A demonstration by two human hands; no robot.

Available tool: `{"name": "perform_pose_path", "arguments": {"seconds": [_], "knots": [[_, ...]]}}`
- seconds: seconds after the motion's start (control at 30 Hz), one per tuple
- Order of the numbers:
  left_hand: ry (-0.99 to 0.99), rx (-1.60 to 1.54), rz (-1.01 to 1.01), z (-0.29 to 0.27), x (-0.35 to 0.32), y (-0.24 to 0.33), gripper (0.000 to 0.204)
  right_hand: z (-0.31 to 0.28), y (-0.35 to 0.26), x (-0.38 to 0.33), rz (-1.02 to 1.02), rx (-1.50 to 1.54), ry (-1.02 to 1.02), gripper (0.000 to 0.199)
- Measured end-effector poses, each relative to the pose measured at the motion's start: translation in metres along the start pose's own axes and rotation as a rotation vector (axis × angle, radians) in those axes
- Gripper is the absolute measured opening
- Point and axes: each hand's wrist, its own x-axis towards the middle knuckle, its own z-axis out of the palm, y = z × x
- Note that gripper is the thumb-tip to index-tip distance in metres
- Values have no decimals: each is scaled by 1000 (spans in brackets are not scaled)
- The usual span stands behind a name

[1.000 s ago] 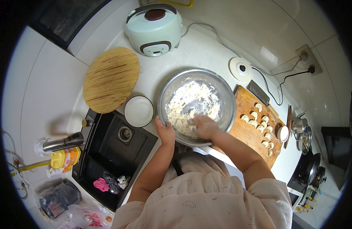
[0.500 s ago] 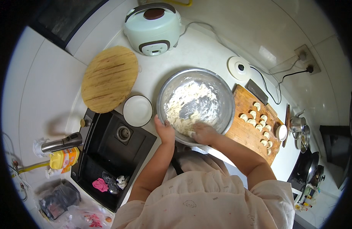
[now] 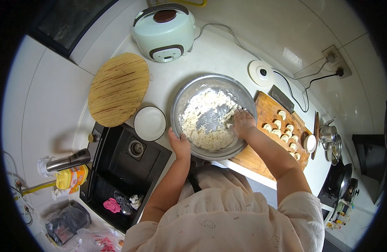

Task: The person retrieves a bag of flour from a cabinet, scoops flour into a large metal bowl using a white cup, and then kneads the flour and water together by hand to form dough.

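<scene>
A large metal mixing bowl (image 3: 249, 97) stands on the counter in front of me, with crumbly, shaggy flour dough (image 3: 212, 139) spread in a ring over its bottom. My left hand (image 3: 179, 145) grips the bowl's near-left rim, thumb on the outside edge. Inside the bowl, at its right wall, is my right hand (image 3: 244, 123), its floury fingers stretched out and touching the dough's edge; I see nothing held in it. Left of the bowl sits a white dish (image 3: 150, 123). To the right, a wooden cutting board (image 3: 260, 145) carries several small crescent-shaped dough pieces (image 3: 278, 124).
A cleaver (image 3: 281, 99) lies along the board's far edge, and a small white bowl (image 3: 310, 143) stands at its right. A black sink (image 3: 118, 168) is at the left. Farther back are a round bamboo board (image 3: 118, 89), a pale green rice cooker (image 3: 165, 35) and a white lid (image 3: 260, 73).
My right hand has moved from the bowl's near side to its right wall, and the dough looks more clumped. My left hand stays on the rim.
</scene>
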Motion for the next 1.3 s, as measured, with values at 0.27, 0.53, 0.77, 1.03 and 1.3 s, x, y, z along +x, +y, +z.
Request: {"name": "perform_pose_path", "arguments": {"seconds": [0.27, 0.53, 0.77, 1.03, 1.3], "knots": [[38, -2, -18, 2, -2, 15, 39, 6, -41, -36, -75, 360, -195, 71], [14, 32, -23, 1, 0, 8, 39, 28, -44, -33, -324, 596, 146, 58], [-28, 38, -32, 0, 4, 6, 38, 8, -61, -30, -328, 550, -95, 58], [-82, 46, -59, -2, 8, 9, 39, 29, -138, 64, -273, 1010, 592, 48], [-63, 78, -60, -3, 8, 4, 38, -17, -37, 86, 223, 997, 731, 38]]}}
